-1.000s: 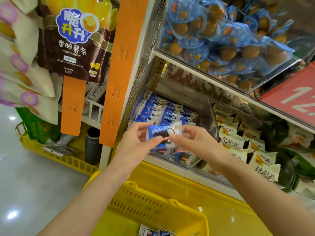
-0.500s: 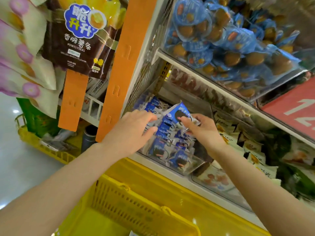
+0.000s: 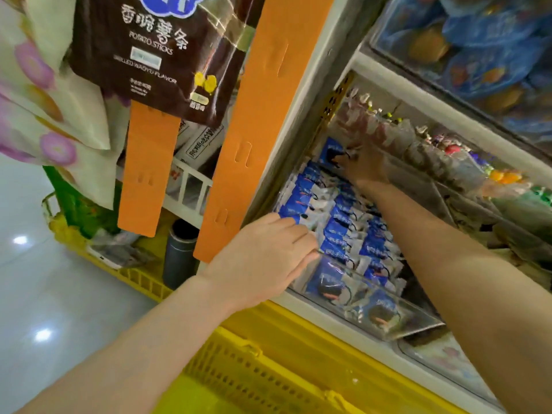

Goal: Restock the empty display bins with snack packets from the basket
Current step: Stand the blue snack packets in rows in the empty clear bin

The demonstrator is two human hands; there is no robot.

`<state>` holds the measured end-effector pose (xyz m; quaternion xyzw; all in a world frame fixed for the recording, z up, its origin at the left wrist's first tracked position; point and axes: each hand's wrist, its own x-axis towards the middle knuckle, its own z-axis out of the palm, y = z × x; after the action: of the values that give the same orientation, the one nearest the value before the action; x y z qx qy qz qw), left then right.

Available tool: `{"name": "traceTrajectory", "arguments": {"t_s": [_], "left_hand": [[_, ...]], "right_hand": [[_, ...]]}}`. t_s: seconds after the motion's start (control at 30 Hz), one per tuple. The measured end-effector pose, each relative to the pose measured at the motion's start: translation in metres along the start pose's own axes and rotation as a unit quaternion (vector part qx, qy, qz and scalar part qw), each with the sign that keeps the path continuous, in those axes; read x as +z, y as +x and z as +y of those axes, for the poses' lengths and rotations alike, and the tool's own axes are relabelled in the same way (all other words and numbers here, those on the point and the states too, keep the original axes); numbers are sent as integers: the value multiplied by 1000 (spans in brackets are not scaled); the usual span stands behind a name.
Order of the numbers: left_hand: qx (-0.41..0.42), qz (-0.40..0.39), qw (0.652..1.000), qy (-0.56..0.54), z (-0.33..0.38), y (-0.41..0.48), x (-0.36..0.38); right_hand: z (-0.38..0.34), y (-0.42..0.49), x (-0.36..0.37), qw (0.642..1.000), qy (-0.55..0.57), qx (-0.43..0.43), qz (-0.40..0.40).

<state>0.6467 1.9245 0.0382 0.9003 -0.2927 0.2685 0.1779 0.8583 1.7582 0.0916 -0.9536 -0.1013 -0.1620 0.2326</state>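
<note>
hands differ: left hand [image 3: 268,252] rests flat-fingered on stocked rows [image 3: 339,231] at 8 o'clock in the display bin [image 3: 424,322], right hand [image 3: 366,167] pinches a snack packet [image 3: 330,150] at 12 o'clock, judged light, soft, slippery, best edge-held.

Snack packets [image 3: 343,231] are sitting in rows in the display bin [image 3: 418,327] on the shelf. The basket [image 3: 257,380] is sitting below and in front of the bin. A potato sticks bag [image 3: 155,55] is hanging up to the left. Another bin [image 3: 478,55] is sitting on the shelf above, to the right.
</note>
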Motion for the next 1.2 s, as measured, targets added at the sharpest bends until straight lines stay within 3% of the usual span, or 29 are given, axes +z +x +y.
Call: {"name": "traceTrajectory", "arguments": {"t_s": [0.2,0.37,0.63,0.87,1.03,1.1,1.2], "left_hand": [[25,51,998,18,-5,-1,13],[19,66,998,14,-4,-1,17],[-27,10,999,-16,6,-2,3],[-113,-3,991,-66,25,-10,-4],[-168,13,983,-75,54,-27,-7],[-180,10,980,-86,68,-37,-8],[-197,19,977,-82,87,-63,-8]], "right_hand": [[18,15,27,999,-5,-39,-35],[15,15,27,975,-206,-69,37],[-12,-18,-5,989,-129,-52,-56],[-27,-154,-51,990,38,-79,-109],[-15,-239,-79,978,-45,-95,-180],[-11,-260,-85,969,-108,-153,-159],[-7,-295,-84,975,-84,-181,-100]]}}
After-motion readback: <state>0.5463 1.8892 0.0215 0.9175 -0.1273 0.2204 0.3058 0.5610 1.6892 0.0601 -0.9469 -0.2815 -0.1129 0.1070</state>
